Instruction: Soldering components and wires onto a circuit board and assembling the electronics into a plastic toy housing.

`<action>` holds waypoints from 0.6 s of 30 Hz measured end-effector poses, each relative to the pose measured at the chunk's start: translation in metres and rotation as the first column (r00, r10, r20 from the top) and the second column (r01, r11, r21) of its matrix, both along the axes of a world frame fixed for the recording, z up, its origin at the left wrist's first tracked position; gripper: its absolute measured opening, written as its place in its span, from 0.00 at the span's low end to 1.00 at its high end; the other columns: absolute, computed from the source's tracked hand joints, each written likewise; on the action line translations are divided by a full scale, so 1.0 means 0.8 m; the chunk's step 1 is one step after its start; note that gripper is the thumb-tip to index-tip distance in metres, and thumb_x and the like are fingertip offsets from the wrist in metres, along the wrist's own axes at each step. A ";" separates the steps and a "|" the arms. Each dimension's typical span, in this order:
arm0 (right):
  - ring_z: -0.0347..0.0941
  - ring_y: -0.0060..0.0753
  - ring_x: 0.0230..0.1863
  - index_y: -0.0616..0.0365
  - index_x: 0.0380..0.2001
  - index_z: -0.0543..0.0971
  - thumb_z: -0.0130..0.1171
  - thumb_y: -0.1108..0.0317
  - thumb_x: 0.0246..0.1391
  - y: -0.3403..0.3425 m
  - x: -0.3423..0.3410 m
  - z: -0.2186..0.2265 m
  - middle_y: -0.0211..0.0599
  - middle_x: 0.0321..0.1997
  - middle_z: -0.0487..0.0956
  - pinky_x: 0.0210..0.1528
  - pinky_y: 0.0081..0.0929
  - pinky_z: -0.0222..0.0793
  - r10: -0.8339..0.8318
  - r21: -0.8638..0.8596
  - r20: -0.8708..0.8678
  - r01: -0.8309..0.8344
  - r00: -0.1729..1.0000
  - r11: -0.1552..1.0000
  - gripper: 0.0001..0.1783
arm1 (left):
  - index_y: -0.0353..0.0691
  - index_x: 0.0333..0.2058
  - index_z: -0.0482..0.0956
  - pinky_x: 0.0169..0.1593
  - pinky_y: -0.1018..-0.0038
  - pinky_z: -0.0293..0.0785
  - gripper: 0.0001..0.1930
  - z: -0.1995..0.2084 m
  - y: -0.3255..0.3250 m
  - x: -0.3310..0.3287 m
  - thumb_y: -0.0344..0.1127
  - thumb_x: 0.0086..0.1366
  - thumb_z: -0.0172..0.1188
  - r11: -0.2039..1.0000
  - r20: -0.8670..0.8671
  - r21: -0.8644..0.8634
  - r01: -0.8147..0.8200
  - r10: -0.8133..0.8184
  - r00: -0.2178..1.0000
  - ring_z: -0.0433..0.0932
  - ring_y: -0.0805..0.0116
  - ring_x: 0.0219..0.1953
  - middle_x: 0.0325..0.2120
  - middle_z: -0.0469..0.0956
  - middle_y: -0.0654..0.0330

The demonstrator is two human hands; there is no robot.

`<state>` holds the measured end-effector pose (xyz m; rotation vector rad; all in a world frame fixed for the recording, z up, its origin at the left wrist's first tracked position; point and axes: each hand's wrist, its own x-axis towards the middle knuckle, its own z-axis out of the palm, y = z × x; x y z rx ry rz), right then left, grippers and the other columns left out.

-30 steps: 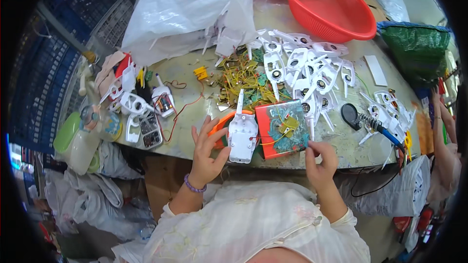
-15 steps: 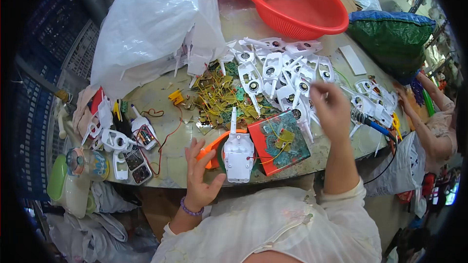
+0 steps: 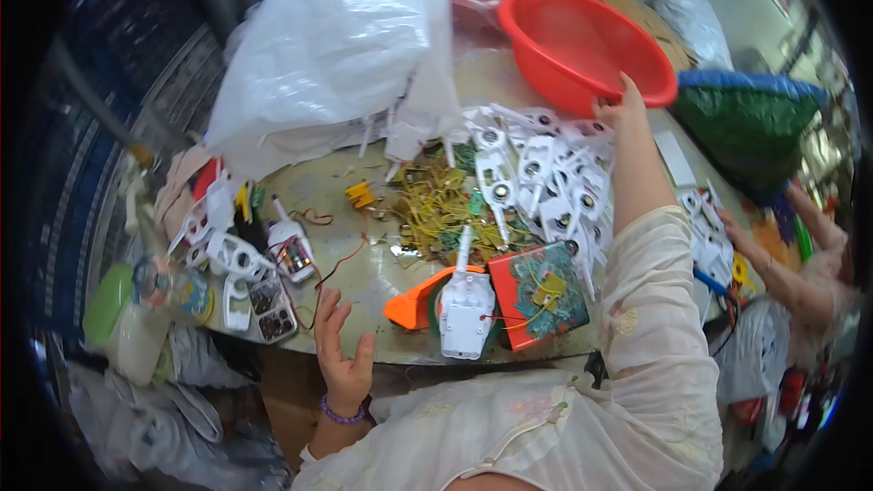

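My right hand (image 3: 623, 107) reaches far across the table to the near rim of a red plastic basket (image 3: 555, 50). Its fingers lie over the rim, with the thumb lower and to the left. Just in front of the table edge, my left hand (image 3: 342, 364) is raised with fingers apart, holding nothing. Before me lies a white plastic housing (image 3: 467, 314) with a narrow stem pointing away. It rests on a round green-rimmed thing beside an orange piece (image 3: 411, 309). A thin wire runs from it to a small circuit board (image 3: 548, 293) on a red box (image 3: 515, 309).
Circuit boards with yellow wires (image 3: 427, 205) lie mid-table beside heaped white housings (image 3: 536, 164). A large white plastic bag (image 3: 341, 55) stands far left, a green sack (image 3: 755, 136) far right. At left are a jar (image 3: 168, 289) and several parts. Another person's arms (image 3: 773, 264) show at right.
My right hand has gone from above the white housings to the red basket's rim. My left hand has drawn back from the housing in front of me. The whole view has shifted.
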<state>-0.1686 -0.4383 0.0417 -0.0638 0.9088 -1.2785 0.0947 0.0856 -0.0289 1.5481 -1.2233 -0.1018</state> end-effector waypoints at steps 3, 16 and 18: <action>0.69 0.32 0.18 0.53 0.28 0.72 0.56 0.65 0.49 -0.034 0.004 0.002 0.32 0.19 0.72 0.26 0.33 0.74 -0.066 -0.072 -0.002 0.065 0.998 0.995 0.06 | 0.34 0.49 0.72 0.61 0.61 0.59 0.20 0.009 0.009 -0.001 0.32 0.57 0.60 0.998 -0.028 0.036 -0.049 0.050 0.998 0.64 0.49 0.60 0.55 0.67 0.47; 0.76 0.39 0.37 0.69 0.38 0.73 0.54 0.71 0.55 0.168 0.004 0.121 0.47 0.38 0.78 0.33 0.23 0.75 0.406 -0.700 -0.078 -0.340 0.910 0.628 0.12 | 0.38 0.54 0.70 0.54 0.69 0.68 0.24 0.060 -0.001 -0.045 0.31 0.59 0.62 0.894 -0.356 -0.198 0.403 -0.448 0.820 0.70 0.66 0.55 0.52 0.71 0.56; 0.76 0.38 0.40 0.68 0.39 0.73 0.54 0.70 0.55 0.251 0.019 0.129 0.47 0.42 0.78 0.33 0.24 0.75 0.510 -0.745 -0.217 -0.479 0.832 0.464 0.12 | 0.43 0.63 0.52 0.59 0.65 0.63 0.38 0.075 -0.015 -0.061 0.35 0.59 0.64 0.758 -0.556 -0.499 0.420 -0.652 0.516 0.63 0.63 0.60 0.60 0.60 0.55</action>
